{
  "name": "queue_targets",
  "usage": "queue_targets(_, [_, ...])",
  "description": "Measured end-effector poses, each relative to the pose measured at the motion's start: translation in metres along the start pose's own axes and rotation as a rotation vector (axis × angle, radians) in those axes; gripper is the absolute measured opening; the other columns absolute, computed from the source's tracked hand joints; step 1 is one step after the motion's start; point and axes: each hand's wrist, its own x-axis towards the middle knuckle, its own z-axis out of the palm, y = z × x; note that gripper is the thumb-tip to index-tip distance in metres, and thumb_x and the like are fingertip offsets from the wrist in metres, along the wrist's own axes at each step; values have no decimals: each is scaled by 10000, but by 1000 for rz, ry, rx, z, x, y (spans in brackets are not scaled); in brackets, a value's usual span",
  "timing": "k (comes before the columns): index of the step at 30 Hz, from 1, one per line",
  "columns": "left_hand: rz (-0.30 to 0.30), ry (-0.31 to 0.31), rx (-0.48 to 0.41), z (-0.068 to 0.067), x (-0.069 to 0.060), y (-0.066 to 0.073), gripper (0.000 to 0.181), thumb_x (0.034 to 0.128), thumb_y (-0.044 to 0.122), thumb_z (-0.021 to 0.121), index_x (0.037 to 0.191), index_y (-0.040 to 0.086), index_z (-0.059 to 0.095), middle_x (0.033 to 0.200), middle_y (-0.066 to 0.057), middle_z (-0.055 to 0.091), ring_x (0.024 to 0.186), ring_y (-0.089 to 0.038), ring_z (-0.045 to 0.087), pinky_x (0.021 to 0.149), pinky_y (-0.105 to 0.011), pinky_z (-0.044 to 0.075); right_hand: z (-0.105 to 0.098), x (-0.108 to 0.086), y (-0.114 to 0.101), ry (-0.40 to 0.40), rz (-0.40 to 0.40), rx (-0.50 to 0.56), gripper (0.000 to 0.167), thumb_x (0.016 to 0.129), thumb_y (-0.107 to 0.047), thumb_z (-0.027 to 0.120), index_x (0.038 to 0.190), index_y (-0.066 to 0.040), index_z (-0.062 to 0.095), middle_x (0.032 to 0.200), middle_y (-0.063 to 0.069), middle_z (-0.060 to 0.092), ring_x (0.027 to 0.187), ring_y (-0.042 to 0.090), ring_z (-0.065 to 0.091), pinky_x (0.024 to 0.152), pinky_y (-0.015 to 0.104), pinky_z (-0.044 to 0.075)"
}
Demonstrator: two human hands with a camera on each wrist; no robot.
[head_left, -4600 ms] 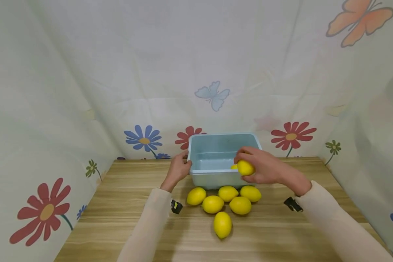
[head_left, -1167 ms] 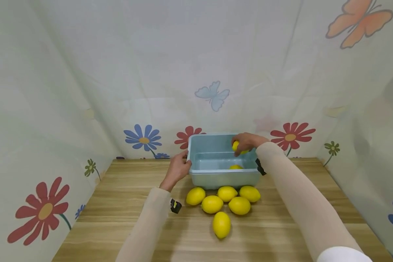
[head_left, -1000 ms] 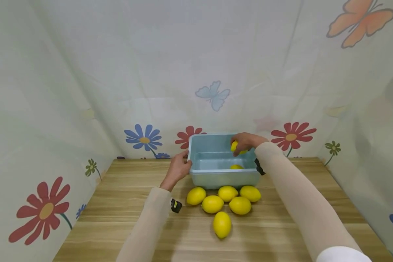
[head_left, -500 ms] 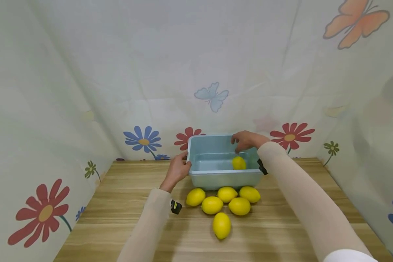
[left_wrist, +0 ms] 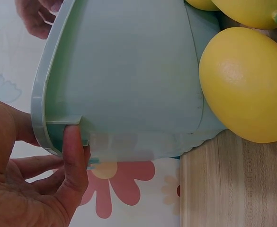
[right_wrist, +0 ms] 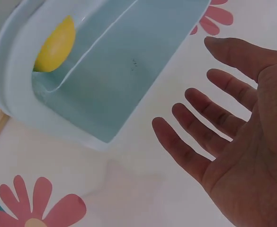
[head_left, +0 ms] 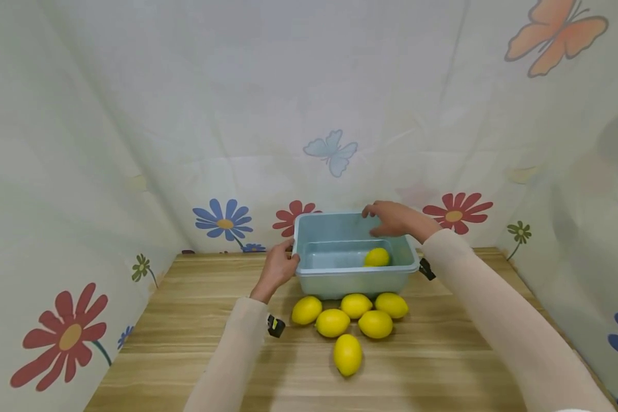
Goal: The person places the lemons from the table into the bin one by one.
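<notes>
A light blue plastic bin (head_left: 357, 281) stands at the back of the table. My left hand (head_left: 277, 266) pinches its left rim; in the left wrist view the thumb (left_wrist: 74, 163) lies on the near side of that edge. Over the bin's right back part hovers my right hand (head_left: 393, 219), empty, its fingers spread in the right wrist view. A yellow lemon (head_left: 377, 257) rests inside the bin at the front right; the front wall hides its lower part, and I cannot tell whether another lies beneath. Several lemons (head_left: 332, 323) lie in front of the bin.
The wood-grain table (head_left: 195, 343) runs up to a white curtain (head_left: 237, 103) printed with flowers and butterflies, which also hangs at both sides. One lemon (head_left: 347, 355) lies closest to me, apart from the group.
My right hand carried a lemon over the front rim into the bin and let go of it. Since then that hand has risen slightly. The left hand has stayed on the rim.
</notes>
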Motion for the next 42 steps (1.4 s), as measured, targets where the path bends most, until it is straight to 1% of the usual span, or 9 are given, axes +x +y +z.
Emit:
queue_targets(6, [-9, -2, -3, -1, 0, 1, 488, 947, 138, 545, 1416, 12, 502, 1268, -204, 632, 1039, -317, 635, 853, -404, 583, 4, -12, 0, 40, -20, -3, 473, 901, -232, 684, 1341, -116, 559, 1339, 153, 559, 1165, 335, 564, 1036, 516, 473])
queue_targets(13, [-3, 2, -8, 0, 0, 0, 472, 947, 130, 545, 1406, 24, 517, 1262, -210, 633, 1024, -315, 643, 790, -370, 597, 10, -26, -8, 73, -18, -8, 484, 900, -258, 689, 1353, -148, 555, 1370, 129, 540, 1169, 309, 561, 1042, 498, 475])
queue_targets(17, [-2, 4, -4, 1, 0, -1, 462, 945, 131, 549, 1397, 35, 531, 1234, -186, 649, 1004, -306, 653, 764, -351, 598, 14, -37, -16, 114, -74, -28, 472, 898, -266, 692, 1337, -147, 564, 1348, 124, 557, 1151, 302, 575, 1025, 484, 490])
queue_targets(23, [5, -13, -17, 0, 0, 1, 482, 952, 132, 533, 1419, 17, 500, 1273, -225, 625, 1009, -317, 654, 746, -352, 600, 18, -51, -25, 194, -126, -62, 454, 893, -276, 703, 1312, -151, 579, 1336, 106, 566, 1129, 284, 583, 979, 454, 525])
queue_targets(26, [14, -8, -13, 0, -1, 1, 485, 955, 129, 530, 1420, -1, 492, 1269, -227, 625, 1013, -317, 653, 759, -354, 597, 20, -57, -29, 234, -155, -65, 449, 894, -278, 705, 1307, -154, 581, 1345, 104, 556, 1144, 283, 573, 964, 445, 534])
queue_targets(31, [2, -5, -17, 0, -2, 0, 485, 953, 113, 537, 1421, -4, 489, 1269, -236, 625, 1008, -327, 665, 754, -366, 603, 24, -69, -37, 294, -218, -68, 460, 884, -272, 719, 1303, -143, 582, 1321, 87, 564, 1131, 267, 580, 934, 421, 548])
queue_targets(35, [20, -18, -22, 2, 0, 1, 491, 954, 123, 531, 1425, -8, 483, 1273, -231, 625, 1032, -328, 663, 784, -372, 604, 27, -80, -42, 331, -234, -73, 478, 865, -243, 742, 1302, -134, 583, 1290, 70, 581, 1113, 252, 589, 909, 410, 558])
queue_targets(37, [29, -8, -13, 2, 1, 1, 485, 955, 131, 533, 1422, 4, 493, 1264, -214, 634, 1032, -320, 659, 803, -379, 600, 29, -83, -44, 344, -239, -74, 480, 861, -233, 746, 1301, -135, 584, 1292, 73, 578, 1128, 256, 584, 907, 410, 559])
queue_targets(42, [18, 6, -4, 1, 0, 0, 471, 952, 129, 538, 1413, 34, 514, 1254, -182, 648, 1019, -305, 662, 818, -386, 597, 37, -92, -50, 372, -265, -86, 482, 861, -244, 744, 1305, -147, 583, 1313, 76, 567, 1147, 252, 582, 894, 388, 570])
